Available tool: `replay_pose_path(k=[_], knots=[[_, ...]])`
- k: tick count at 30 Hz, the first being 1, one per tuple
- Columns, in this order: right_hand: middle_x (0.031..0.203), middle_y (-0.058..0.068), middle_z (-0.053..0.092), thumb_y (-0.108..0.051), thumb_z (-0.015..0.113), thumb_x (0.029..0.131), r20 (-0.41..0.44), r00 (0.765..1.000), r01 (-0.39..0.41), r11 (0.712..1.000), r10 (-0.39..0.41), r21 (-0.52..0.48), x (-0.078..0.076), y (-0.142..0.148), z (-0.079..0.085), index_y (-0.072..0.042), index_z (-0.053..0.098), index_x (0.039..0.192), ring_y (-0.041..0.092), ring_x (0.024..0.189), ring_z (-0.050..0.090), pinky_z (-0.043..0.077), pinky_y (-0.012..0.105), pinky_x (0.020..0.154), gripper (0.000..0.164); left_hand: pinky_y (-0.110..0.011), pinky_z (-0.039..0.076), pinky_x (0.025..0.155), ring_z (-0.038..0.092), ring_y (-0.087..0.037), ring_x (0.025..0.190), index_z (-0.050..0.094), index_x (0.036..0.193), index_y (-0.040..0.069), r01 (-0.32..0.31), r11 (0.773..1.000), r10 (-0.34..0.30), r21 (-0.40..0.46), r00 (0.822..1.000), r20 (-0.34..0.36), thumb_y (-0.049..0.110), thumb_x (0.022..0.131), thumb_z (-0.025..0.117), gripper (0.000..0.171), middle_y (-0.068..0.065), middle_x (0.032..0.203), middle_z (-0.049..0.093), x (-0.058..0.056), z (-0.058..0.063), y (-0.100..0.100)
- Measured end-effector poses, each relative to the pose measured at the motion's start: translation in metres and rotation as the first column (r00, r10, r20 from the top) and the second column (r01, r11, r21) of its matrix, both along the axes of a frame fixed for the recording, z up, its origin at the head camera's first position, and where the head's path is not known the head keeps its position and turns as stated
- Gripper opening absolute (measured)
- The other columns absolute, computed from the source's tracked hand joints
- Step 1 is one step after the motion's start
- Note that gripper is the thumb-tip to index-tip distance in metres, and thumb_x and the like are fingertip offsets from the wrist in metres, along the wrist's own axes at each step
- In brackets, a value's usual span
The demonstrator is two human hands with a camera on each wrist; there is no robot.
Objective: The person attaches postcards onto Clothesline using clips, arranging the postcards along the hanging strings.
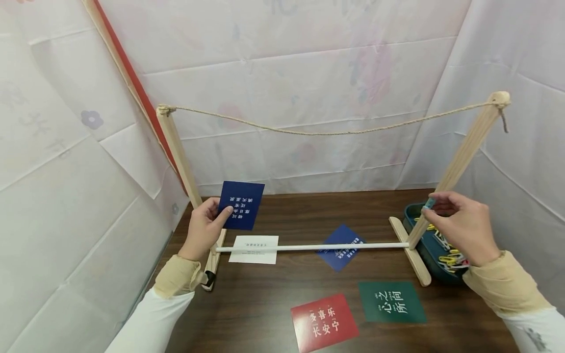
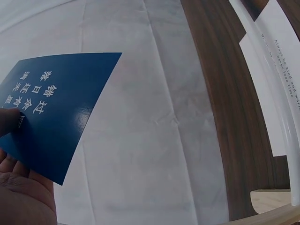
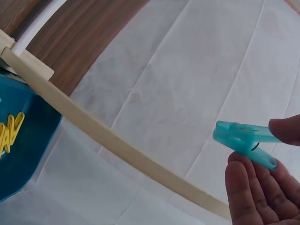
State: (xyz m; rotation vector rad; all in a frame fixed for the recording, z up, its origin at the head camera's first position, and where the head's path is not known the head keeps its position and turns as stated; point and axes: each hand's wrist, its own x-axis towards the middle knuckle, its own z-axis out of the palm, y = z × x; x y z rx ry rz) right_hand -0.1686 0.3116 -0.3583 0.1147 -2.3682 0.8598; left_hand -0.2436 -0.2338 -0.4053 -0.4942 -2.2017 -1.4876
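White patterned sheeting (image 1: 309, 73) backs a dark brown wooden table (image 1: 251, 309). The left hand (image 1: 204, 228) pinches a rectangular dark-blue card (image 1: 247, 201) near a pale wooden post (image 1: 178, 152); the right hand (image 1: 463, 225) pinches a turquoise plastic clothespin (image 3: 234, 136) near another. Tan rope (image 1: 309, 133) sags between the posts.

The high head view faces forward and down, sharing the white rod (image 1: 300, 247) with both close wrist views.

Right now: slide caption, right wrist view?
Right hand pinches a turquoise plastic clothespin; yellow plastic clips lie in a teal tub.
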Motion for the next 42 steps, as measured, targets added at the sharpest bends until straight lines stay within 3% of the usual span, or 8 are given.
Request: replay_pose_path(k=[10,17,22,26,29,31,38,42], knots=[[0.094,0.029,0.078,0.001,0.087,0.087,-0.008,0.999,-0.047,0.998,0.047,0.034,-0.006,-0.014,-0.001,0.007,0.077,0.116,-0.027,0.078,0.049,0.043,0.004,0.061,0.031,-0.015,0.060,0.069,0.072,0.002,0.076,0.068,0.108,-0.013,-0.044,0.995,0.041,0.090,0.999,0.032,-0.002,0.103,0.071,0.013,-0.036,0.093,0.074,-0.003,0.002,-0.007],[0.092,0.025,0.079,0.000,0.088,0.085,-0.031,0.997,-0.073,0.997,0.075,0.040,-0.009,-0.028,0.003,0.005,0.078,0.113,-0.026,0.081,0.051,0.042,-0.003,0.071,0.030,-0.016,0.060,0.069,0.072,0.001,0.076,0.069,0.109,-0.013,-0.058,0.992,0.053,0.113,0.997,0.050,0.000,0.103,0.071,0.015,-0.033,0.094,0.075,-0.003,0.007,-0.009],[0.092,0.022,0.080,0.001,0.088,0.085,-0.053,0.993,-0.104,0.993,0.107,0.064,-0.011,-0.038,0.004,0.004,0.079,0.113,-0.024,0.081,0.052,0.041,-0.002,0.075,0.029,-0.016,0.060,0.070,0.071,0.000,0.076,0.067,0.109,-0.014,-0.070,0.989,0.063,0.128,0.996,0.060,0.001,0.104,0.070,0.016,-0.017,0.092,0.078,-0.002,0.011,-0.011],[0.090,0.020,0.081,0.001,0.090,0.083,-0.065,0.989,-0.127,0.989,0.133,0.079,-0.012,-0.043,0.004,0.002,0.079,0.112,-0.010,0.077,0.064,0.044,0.000,0.071,0.031,-0.017,0.061,0.071,0.071,0.000,0.077,0.065,0.110,-0.014,-0.067,0.986,0.055,0.154,0.995,0.079,0.002,0.105,0.069,0.017,0.008,0.089,0.076,-0.001,0.016,-0.012],[0.090,0.020,0.080,0.001,0.092,0.082,-0.069,0.987,-0.140,0.986,0.146,0.089,-0.012,-0.045,0.004,0.002,0.079,0.113,0.008,0.075,0.073,0.044,0.000,0.071,0.034,-0.016,0.061,0.072,0.071,0.000,0.078,0.064,0.112,-0.015,-0.064,0.985,0.050,0.162,0.995,0.085,0.003,0.105,0.068,0.019,0.017,0.087,0.073,0.000,0.020,-0.012],[0.091,0.019,0.081,0.001,0.092,0.081,-0.072,0.985,-0.148,0.985,0.155,0.094,-0.013,-0.047,0.004,0.002,0.079,0.113,0.015,0.076,0.076,0.043,-0.001,0.072,0.035,-0.016,0.060,0.072,0.070,0.000,0.078,0.064,0.113,-0.015,-0.065,0.983,0.051,0.171,0.995,0.082,0.002,0.105,0.068,0.019,0.019,0.087,0.073,-0.001,0.021,-0.012],[0.090,0.017,0.081,0.003,0.093,0.080,-0.088,0.977,-0.183,0.977,0.193,0.108,-0.015,-0.055,0.007,0.002,0.079,0.113,0.012,0.075,0.074,0.042,-0.001,0.074,0.035,-0.016,0.061,0.072,0.073,0.001,0.078,0.064,0.111,-0.018,-0.054,0.974,0.046,0.219,0.998,0.042,-0.005,0.103,0.067,0.016,0.021,0.089,0.076,-0.004,0.024,-0.012],[0.090,0.016,0.080,0.005,0.092,0.080,-0.081,0.973,-0.205,0.971,0.216,0.125,-0.016,-0.061,0.008,0.004,0.078,0.113,0.025,0.074,0.076,0.043,0.000,0.074,0.035,-0.015,0.059,0.070,0.071,0.002,0.075,0.064,0.109,-0.018,-0.056,0.973,0.052,0.223,0.998,0.026,-0.005,0.102,0.068,0.016,0.020,0.087,0.076,-0.005,0.026,-0.012]])
